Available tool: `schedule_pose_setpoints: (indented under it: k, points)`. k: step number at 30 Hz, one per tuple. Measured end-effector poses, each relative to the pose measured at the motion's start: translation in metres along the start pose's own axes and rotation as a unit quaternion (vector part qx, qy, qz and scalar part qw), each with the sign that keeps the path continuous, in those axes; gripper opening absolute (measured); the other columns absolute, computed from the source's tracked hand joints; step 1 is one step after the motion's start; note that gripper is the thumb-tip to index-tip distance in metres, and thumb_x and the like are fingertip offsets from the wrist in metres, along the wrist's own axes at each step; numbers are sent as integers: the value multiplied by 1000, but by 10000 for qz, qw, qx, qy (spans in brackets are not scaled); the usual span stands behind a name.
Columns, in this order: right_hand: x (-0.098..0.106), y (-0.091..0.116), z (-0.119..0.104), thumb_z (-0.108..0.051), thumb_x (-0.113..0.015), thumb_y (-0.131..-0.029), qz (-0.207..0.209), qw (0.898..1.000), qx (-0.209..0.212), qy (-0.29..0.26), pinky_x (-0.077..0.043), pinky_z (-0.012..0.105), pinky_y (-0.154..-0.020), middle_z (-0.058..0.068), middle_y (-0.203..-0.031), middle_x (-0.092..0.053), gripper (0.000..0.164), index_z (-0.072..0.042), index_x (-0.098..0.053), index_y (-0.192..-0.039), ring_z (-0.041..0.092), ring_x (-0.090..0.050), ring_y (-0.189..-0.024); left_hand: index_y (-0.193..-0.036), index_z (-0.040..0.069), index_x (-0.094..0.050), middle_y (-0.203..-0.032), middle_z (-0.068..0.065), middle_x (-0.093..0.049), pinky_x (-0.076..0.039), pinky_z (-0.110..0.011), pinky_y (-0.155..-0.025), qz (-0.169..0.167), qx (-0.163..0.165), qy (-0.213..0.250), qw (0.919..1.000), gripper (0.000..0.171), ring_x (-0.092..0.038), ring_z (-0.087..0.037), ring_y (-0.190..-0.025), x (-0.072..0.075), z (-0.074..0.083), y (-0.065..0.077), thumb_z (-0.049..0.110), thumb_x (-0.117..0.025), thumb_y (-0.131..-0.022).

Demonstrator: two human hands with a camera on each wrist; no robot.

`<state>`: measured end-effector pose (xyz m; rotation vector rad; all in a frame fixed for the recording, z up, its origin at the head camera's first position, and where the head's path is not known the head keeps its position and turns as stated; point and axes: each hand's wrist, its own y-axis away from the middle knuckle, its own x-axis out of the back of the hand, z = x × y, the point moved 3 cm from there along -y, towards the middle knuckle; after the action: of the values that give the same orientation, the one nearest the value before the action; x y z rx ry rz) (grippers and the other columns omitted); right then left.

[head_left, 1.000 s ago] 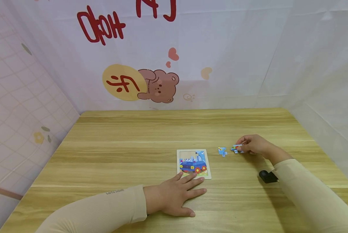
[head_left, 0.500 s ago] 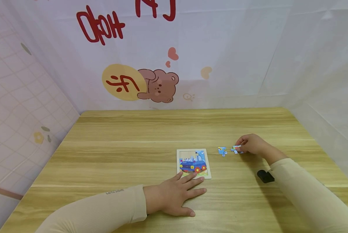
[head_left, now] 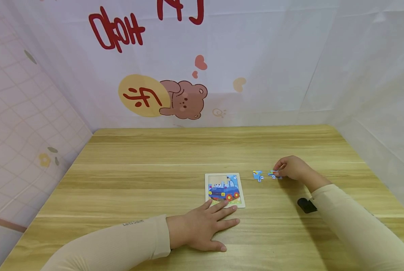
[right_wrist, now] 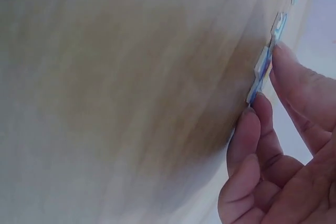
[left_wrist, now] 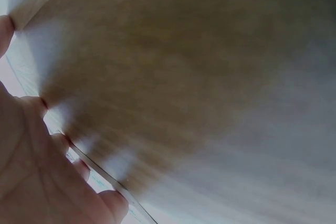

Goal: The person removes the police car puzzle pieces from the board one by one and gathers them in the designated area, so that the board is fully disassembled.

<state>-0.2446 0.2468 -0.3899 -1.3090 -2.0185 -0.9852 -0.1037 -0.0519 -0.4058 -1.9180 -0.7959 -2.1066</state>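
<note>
My left hand [head_left: 205, 227] lies spread in the head view, fingertips on the near edge of a framed jigsaw puzzle [head_left: 224, 190]. The puzzle shows a blue cartoon car with eyes and red wheels; bare wood shows at its upper left. To the right, my right hand [head_left: 292, 168] pinches a blue puzzle piece [head_left: 274, 173] with a bit of green and red, low at the table. In the right wrist view, thumb and fingers meet the edges of this piece [right_wrist: 261, 72]. Another blue puzzle piece [head_left: 257, 175] lies just left of it.
The wood-grain table [head_left: 148, 154] reaches back to a white printed curtain [head_left: 269, 56]. A black object [head_left: 307, 205] sits beneath the right wrist, at the sleeve cuff. White cloth also hangs along both sides.
The right hand and forearm have shifted slightly left, and the pinched puzzle piece looks flatter to the table. The left hand and framed puzzle stay put.
</note>
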Motion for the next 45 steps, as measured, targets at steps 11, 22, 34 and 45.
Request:
schedule_pose_setpoints:
  k: [11, 22, 34, 45]
  points:
    - [-1, -2, -3, -15, -68, -89, 84, 9996, 79, 261, -42, 31, -65, 7, -82, -65, 21, 3, -66, -98, 19, -54, -75, -155, 34, -19, -162, 5, -10, -25, -48, -114, 4, 26, -21, 10000, 70, -11, -20, -148, 0, 0, 1, 66, -37, -94]
    - [-17, -2, -38, -9, -64, -91, 710, 9944, 784, -48, -49, 45, -80, 20, -104, -64, 24, 5, -64, -110, 33, -59, -96, -155, 35, -16, -163, 6, -8, -24, -48, -114, -18, 4, -2, 10000, 71, -8, -20, -149, -2, 0, 0, 67, -35, -94]
    - [-48, -8, -70, -9, -68, -88, 491, 9940, 952, -220, -50, 40, -77, 15, -106, -64, 23, 1, -66, -109, 29, -58, -95, -155, 35, -17, -163, 5, -8, -25, -48, -113, -40, -12, -17, 10000, 71, -9, -20, -149, 0, 0, 0, 66, -35, -94]
    - [-69, -18, -93, -9, -72, -86, 237, 9955, 907, 126, -49, 43, -86, 11, -102, -65, 23, 0, -68, -106, 24, -58, -92, -155, 35, -17, -163, 6, -7, -25, -49, -113, -79, -31, 34, 10000, 71, -8, -20, -149, -1, -1, -1, 66, -35, -94]
